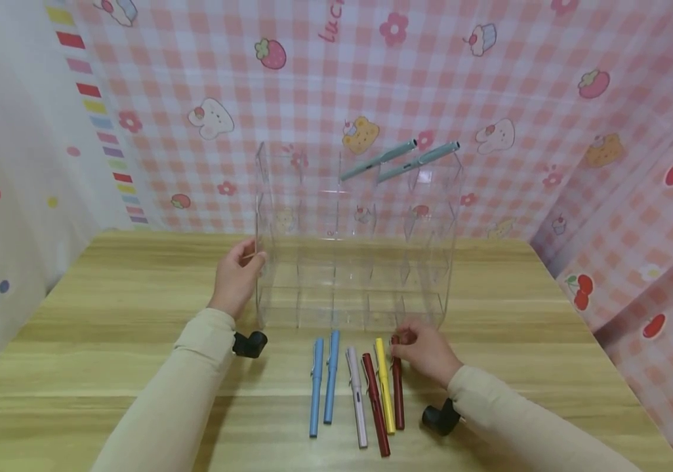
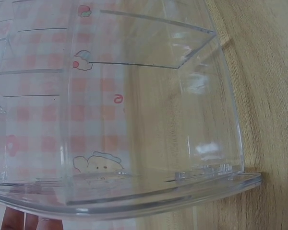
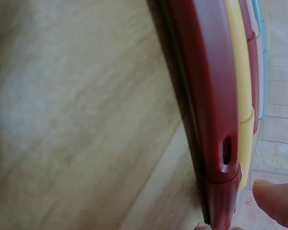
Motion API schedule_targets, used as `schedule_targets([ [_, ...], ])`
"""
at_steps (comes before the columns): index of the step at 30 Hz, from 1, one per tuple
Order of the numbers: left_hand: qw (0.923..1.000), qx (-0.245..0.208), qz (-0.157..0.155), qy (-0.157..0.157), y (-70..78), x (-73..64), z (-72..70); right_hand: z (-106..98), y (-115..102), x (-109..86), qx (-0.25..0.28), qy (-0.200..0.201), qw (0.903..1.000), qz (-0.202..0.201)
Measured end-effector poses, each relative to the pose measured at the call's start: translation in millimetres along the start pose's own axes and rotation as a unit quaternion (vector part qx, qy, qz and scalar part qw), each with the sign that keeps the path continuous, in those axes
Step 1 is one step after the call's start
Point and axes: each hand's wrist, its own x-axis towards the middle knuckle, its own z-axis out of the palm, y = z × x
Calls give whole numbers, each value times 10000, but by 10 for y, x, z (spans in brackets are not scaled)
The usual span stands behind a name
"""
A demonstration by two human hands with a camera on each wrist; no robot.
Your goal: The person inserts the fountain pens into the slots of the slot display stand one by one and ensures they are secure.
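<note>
My left hand [image 1: 235, 278] grips the left side of a clear acrylic display rack [image 1: 349, 319], which stands upright with several tiers of compartments. In the left wrist view its fingertips [image 2: 43, 224] show past the clear rim [image 2: 149, 206]. My right hand [image 1: 428, 351] has curled fingers around the clip end of a dark red pen [image 1: 398, 393], the rightmost in a row lying on the table. In the right wrist view the thumb [image 3: 278, 203] is beside that pen [image 3: 209, 96]. Two grey-green pens [image 1: 379, 160] [image 1: 419, 161] rest slanted on the rack's top tier.
Left of the held pen lie a yellow pen [image 1: 385, 387], another dark red pen [image 1: 376, 405], a pale lilac pen [image 1: 357, 396] and two blue pens [image 1: 316, 387] [image 1: 332, 377]. A pink checked cloth [image 1: 313, 85] hangs behind the wooden table [image 1: 153, 275].
</note>
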Motion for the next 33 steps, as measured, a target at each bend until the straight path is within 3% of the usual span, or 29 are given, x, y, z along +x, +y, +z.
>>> schedule_targets([
  [15,10000,6,-5,25,-5,2,7,33,-58,11,-339,-38,9988,-344],
  [33,9999,38,25,101,-30,9,19,31,-84,36,-883,-130,9957,-260],
])
